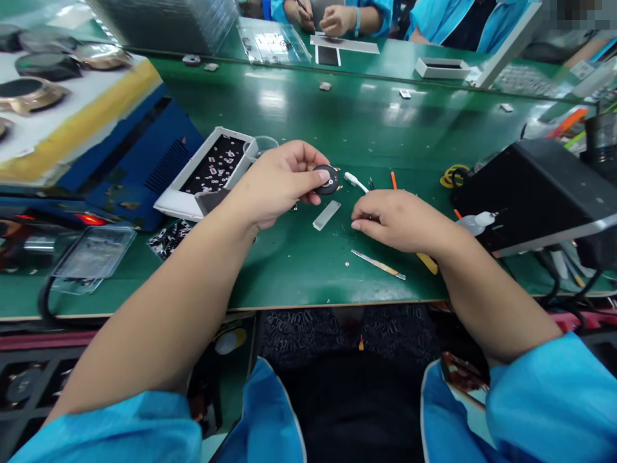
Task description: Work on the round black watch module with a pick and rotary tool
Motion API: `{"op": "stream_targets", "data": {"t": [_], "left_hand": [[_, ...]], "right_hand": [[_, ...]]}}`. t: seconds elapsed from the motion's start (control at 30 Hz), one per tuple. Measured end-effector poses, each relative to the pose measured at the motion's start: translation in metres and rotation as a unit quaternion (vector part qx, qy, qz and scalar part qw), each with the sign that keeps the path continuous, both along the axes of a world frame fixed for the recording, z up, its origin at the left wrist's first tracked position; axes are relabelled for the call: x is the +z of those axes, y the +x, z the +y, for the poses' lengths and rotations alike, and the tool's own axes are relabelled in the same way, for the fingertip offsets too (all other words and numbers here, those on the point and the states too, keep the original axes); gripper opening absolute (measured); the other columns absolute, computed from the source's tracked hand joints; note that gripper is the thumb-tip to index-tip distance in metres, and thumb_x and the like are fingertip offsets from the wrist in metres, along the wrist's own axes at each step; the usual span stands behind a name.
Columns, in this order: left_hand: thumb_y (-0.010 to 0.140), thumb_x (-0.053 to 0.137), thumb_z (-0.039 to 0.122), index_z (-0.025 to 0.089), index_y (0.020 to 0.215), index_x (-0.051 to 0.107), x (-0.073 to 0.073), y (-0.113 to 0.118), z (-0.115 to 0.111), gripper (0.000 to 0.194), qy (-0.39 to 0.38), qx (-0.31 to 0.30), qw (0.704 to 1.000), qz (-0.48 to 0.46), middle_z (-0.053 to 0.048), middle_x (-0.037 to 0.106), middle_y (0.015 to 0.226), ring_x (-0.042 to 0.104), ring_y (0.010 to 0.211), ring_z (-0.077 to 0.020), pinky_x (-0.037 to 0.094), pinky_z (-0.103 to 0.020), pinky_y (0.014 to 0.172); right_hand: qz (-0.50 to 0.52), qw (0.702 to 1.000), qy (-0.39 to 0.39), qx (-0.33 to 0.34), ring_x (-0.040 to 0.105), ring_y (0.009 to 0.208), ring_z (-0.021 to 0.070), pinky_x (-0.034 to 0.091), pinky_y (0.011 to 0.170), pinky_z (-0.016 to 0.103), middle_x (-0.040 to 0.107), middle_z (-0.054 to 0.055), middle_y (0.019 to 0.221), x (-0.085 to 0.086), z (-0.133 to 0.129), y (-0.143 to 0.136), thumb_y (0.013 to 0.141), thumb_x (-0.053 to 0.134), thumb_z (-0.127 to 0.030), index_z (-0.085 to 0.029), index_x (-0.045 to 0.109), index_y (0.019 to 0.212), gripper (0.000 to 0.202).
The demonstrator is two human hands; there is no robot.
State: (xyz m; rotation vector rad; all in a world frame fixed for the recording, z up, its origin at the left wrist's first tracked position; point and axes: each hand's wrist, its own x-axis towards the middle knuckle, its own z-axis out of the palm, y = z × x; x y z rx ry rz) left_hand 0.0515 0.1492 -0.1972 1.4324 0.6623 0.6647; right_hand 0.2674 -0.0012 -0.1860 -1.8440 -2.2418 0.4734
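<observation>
My left hand (284,180) is closed on a small round watch case (328,180), dark-faced with gold-coloured lugs at its edge, thumb lying across its face. To its right, my right hand (393,218) is low over the green bench, fingers curled inward; what is in them, if anything, is hidden. A clear rectangular block (326,215) lies on the bench between the hands. Just beyond the right hand are a white-tipped tool (355,182) and an orange stick (394,180). Nearer me lies a thin blade-ended tool (378,264), and a yellow handle (427,263) shows under my right forearm.
Left of my hands stands a white box (219,161) of tiny parts, beside a blue machine (164,148) topped with watch cases. A black device (535,186) and a dropper bottle (477,222) stand at right. Across the bench, co-workers in blue sleeves sit; one's hands (337,19) are working.
</observation>
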Motion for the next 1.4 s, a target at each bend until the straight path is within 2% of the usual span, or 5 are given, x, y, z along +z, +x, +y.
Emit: {"op": "stream_targets", "data": {"t": [0.23,0.57,0.8,1.0,1.4], "left_hand": [[0.097,0.090,0.019,0.018,0.101,0.074,0.003,0.001,0.001,0.017,-0.029,0.015,0.999,-0.019,-0.004,0.078,0.088,0.067,0.064,-0.0110,0.050,-0.026,0.059],[0.098,0.087,0.018,0.020,0.098,0.073,0.006,0.004,-0.003,0.015,-0.044,0.032,0.998,-0.037,-0.003,0.078,0.088,0.065,0.063,-0.0105,0.047,-0.028,0.060],[0.101,0.084,0.014,0.019,0.108,0.069,0.012,0.001,-0.006,0.017,-0.056,0.025,0.998,-0.015,0.005,0.077,0.085,0.064,0.069,-0.0068,0.044,-0.028,0.069],[0.106,0.081,0.015,0.017,0.111,0.066,0.016,0.000,-0.007,0.016,-0.060,0.023,0.998,-0.016,0.005,0.077,0.088,0.061,0.072,-0.0066,0.043,-0.029,0.072],[0.087,0.097,0.036,0.025,0.101,0.076,0.010,0.000,0.000,0.027,-0.061,0.044,0.994,-0.077,-0.005,0.082,0.095,0.072,0.075,-0.0169,0.047,-0.030,0.069]], "right_hand": [[-0.101,0.990,-0.097,0.016,0.064,0.086,0.0225,0.041,0.081,0.037,0.078,0.006,0.096,0.033,-0.042,-0.019,0.109,0.080,-0.023,-0.021,0.077,0.095,0.015],[-0.055,0.994,-0.084,-0.052,0.064,0.093,0.0229,0.044,0.085,0.036,0.074,0.007,0.101,-0.006,-0.077,-0.014,0.103,0.071,-0.009,-0.020,0.066,0.093,0.016],[-0.021,0.991,0.077,0.107,0.066,0.094,0.0222,0.048,0.086,0.036,0.079,0.008,0.104,-0.021,-0.105,-0.020,0.122,0.053,-0.015,-0.018,0.080,0.113,0.029],[-0.161,0.979,0.117,0.052,0.058,0.087,0.0250,0.036,0.079,0.041,0.077,0.012,0.097,-0.040,-0.076,-0.021,0.121,0.048,-0.015,-0.018,0.086,0.101,0.043],[-0.121,0.984,0.126,0.030,0.060,0.088,0.0240,0.037,0.078,0.040,0.077,0.013,0.099,-0.049,-0.067,-0.041,0.121,0.046,-0.016,-0.018,0.087,0.104,0.044]]}}
